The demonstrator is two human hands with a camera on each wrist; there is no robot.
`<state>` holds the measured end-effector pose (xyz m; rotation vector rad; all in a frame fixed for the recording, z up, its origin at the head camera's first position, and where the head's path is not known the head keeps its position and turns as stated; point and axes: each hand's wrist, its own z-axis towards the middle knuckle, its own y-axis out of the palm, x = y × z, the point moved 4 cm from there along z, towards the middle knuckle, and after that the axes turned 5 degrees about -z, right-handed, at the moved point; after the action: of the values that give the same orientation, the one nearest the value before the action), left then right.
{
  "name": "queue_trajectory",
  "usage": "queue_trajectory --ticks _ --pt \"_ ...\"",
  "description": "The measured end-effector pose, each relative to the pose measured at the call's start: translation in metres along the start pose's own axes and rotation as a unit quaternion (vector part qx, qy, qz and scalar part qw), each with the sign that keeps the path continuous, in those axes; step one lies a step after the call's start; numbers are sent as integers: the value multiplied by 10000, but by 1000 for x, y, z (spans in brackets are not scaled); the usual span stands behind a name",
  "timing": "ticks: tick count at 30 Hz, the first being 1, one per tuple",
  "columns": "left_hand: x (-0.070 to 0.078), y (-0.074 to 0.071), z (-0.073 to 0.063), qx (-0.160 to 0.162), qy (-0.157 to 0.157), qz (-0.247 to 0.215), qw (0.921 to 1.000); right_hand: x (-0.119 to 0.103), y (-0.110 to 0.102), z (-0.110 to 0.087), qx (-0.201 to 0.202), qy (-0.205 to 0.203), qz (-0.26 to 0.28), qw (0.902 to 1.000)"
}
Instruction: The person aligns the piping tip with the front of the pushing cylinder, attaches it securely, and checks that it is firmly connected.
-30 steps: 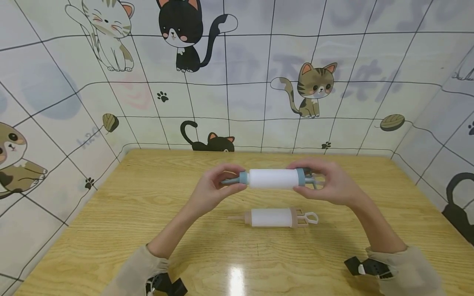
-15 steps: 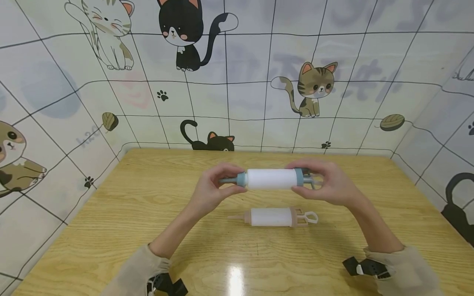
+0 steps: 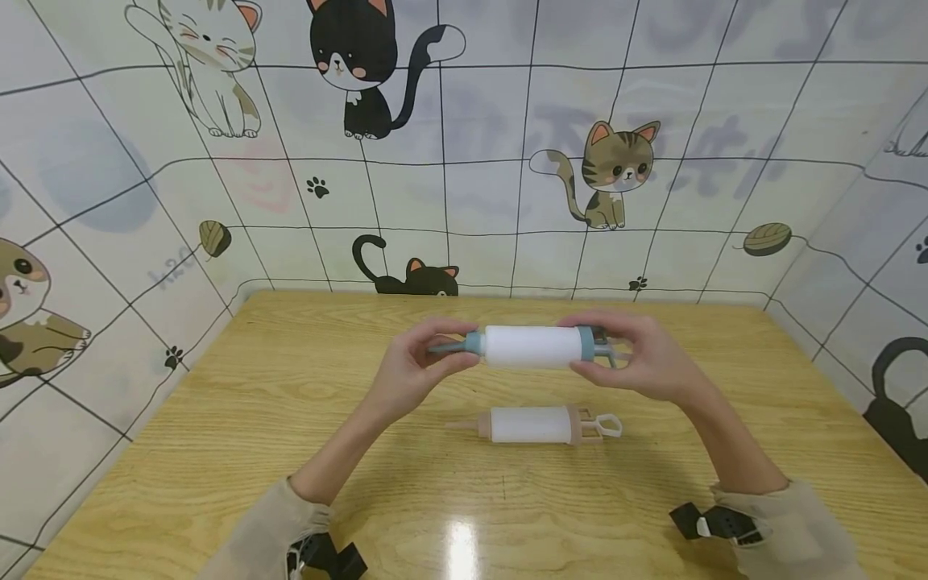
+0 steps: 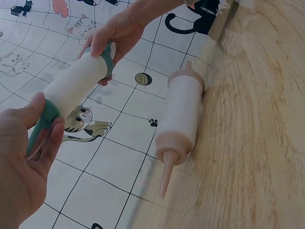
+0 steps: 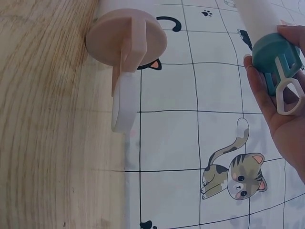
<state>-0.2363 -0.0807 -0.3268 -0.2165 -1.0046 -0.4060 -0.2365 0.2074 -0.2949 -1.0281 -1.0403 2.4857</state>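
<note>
Both hands hold a syringe-like dispenser (image 3: pixel 536 346) level above the table, with a white barrel and teal ends. My left hand (image 3: pixel 419 366) pinches the teal nozzle cap (image 4: pixel 49 114) between thumb and fingers. At the other end, my right hand (image 3: pixel 645 358) grips the teal collar (image 5: pixel 274 53), thumb below and fingers above in the head view. A pale pull ring (image 5: pixel 289 97) sticks out of that collar toward the palm. Below the hands, a second dispenser (image 3: pixel 532 425) lies on the table, its barrel white and its ends pinkish beige. Its nozzle points left, its ring right.
The wooden table (image 3: pixel 406 499) runs back to a tiled-pattern wall covering (image 3: pixel 493 193) printed with cartoon cats. Similar printed panels rise on the left and right sides. Dark devices are strapped to both sleeves (image 3: pixel 790 524).
The teal-ended dispenser has risen very slightly and tilted a little at its nozzle end. Both hands keep their hold; the beige-ended dispenser lies where it was.
</note>
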Motion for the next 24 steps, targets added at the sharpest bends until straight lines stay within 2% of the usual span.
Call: queue_trajectory --ticks 4,11,18,24 --pt "2 0 1 -67 78 -131 9999 1 -1 -1 24 26 11 10000" --pt "2 0 1 21 -79 -397 9992 -1 -1 0 51 -45 -9 10000" --pt "3 1 1 -150 278 -100 9995 0 0 0 -12 -10 65 10000" --pt "3 1 1 -136 313 -25 9994 1 0 0 -22 5 46 10000"
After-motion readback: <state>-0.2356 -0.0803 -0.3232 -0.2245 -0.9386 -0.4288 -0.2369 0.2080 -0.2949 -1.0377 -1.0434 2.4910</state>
